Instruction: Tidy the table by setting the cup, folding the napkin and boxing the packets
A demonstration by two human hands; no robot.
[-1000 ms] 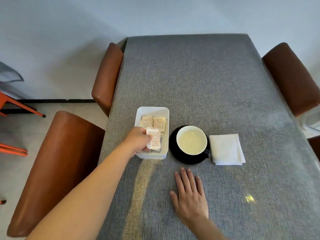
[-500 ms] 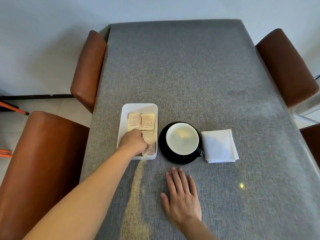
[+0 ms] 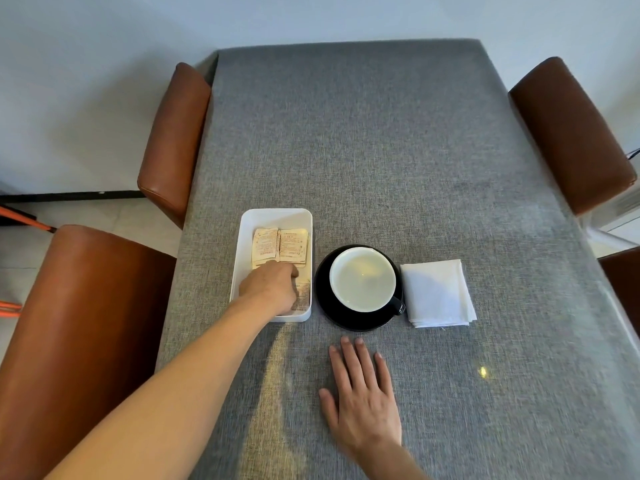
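Note:
A white box (image 3: 273, 213) stands on the grey table (image 3: 381, 150), with two tan packets (image 3: 280, 245) lying side by side at its far end. My left hand (image 3: 270, 287) reaches down into the near end of the box, fingers curled over another packet (image 3: 304, 294) that shows only at the hand's right edge. Right of the box, a cup (image 3: 362, 278) with a pale inside sits upright on a black saucer (image 3: 323, 299). A folded white napkin (image 3: 436, 292) lies just right of the saucer. My right hand (image 3: 363, 400) rests flat on the table below the saucer, holding nothing.
Brown leather chairs line both sides: two on the left (image 3: 173, 140) (image 3: 86, 323), one at the right (image 3: 568, 133) and part of another (image 3: 623, 285). Bare grey cloth stretches beyond the box and cup to the far wall.
My left hand has lowered the packet from above the box down into its near end. The right hand stays flat on the table. The camera has shifted a little.

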